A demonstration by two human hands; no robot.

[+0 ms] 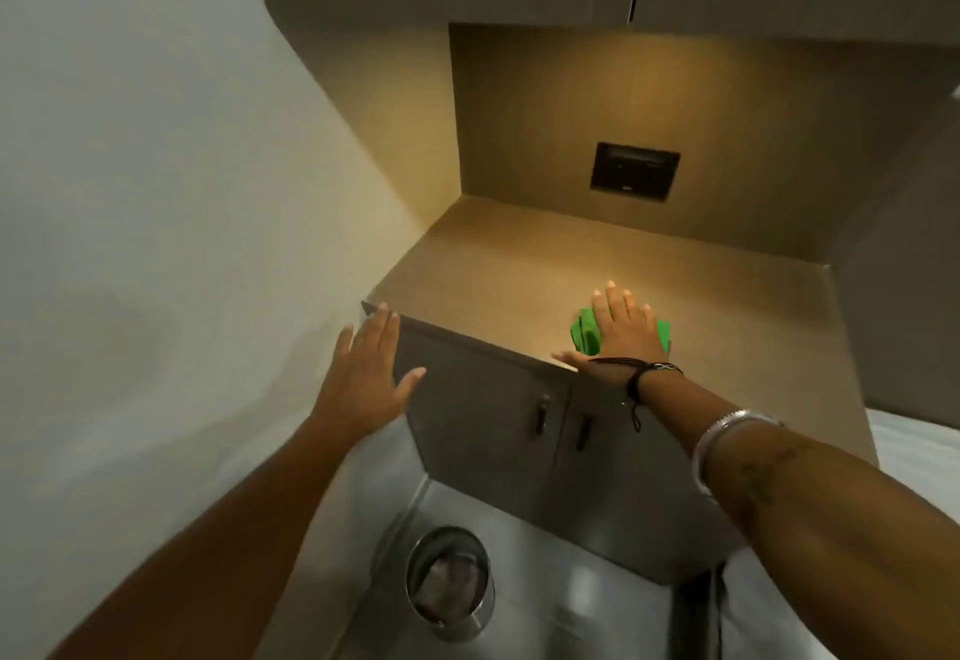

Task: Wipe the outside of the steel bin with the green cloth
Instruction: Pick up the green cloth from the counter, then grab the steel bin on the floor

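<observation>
The green cloth (587,333) lies crumpled near the front edge of the table (493,290). The round steel bin (451,588) stands upright on the floor below, a liner showing inside.

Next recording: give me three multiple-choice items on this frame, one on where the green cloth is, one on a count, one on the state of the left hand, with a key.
1. Where is the green cloth?
A. On the countertop under the right hand
B. Inside the steel bin
C. On the floor

2. How many handles show on the cabinet doors below the countertop?
A. One
B. Two
C. Four

3. What is the left hand doing?
A. Gripping the bin
B. Holding the cloth
C. Open, holding nothing, by the countertop's corner

Key: 1 A, the flat right hand covers the cloth on the countertop; 2 B, one dark handle on each door; 3 C, its fingers are spread and empty.
</observation>
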